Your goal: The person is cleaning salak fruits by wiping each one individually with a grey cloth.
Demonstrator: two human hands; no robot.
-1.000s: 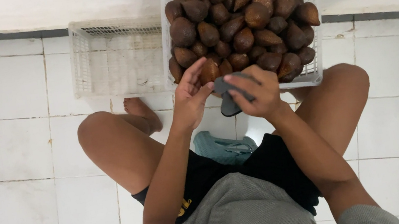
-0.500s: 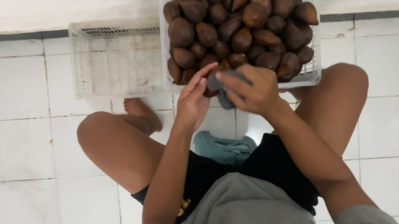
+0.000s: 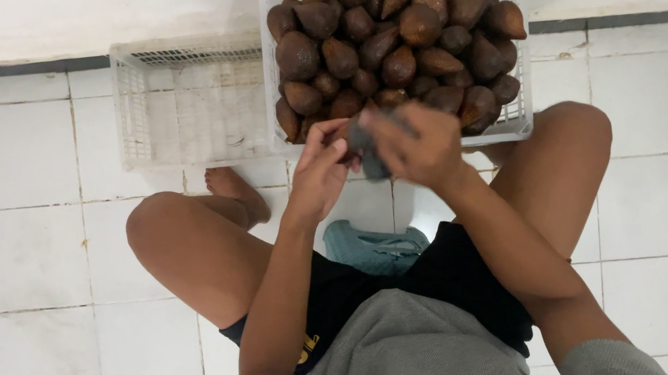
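Head view, looking down. Person seated on a low teal stool (image 3: 372,247) on a white tiled floor (image 3: 37,267), knees apart.

Left hand (image 3: 321,173): fingers curled around a brown scaly fruit (image 3: 344,156), mostly hidden by the fingers; only a sliver shows. Right hand (image 3: 418,145): closed on a dark grey cloth (image 3: 368,154), which is pressed against the fruit. Hands meet just in front of the near rim of the full basket (image 3: 515,126); the picture is blurred here, so the exact grip is unclear.

Full basket is white, heaped with the same brown fruit (image 3: 390,40), stacked above the rim. Beside it, on the person's left, a second white basket (image 3: 182,104) holds nothing that I can make out. Bare foot (image 3: 236,191) just below it.

Judgement on technique: hold the fruit firmly but not hard, since the skin looks prickly; turn it in the left hand so the cloth covers every face; keep the work low over the lap, clear of the pile, so no stacked fruit is knocked loose.
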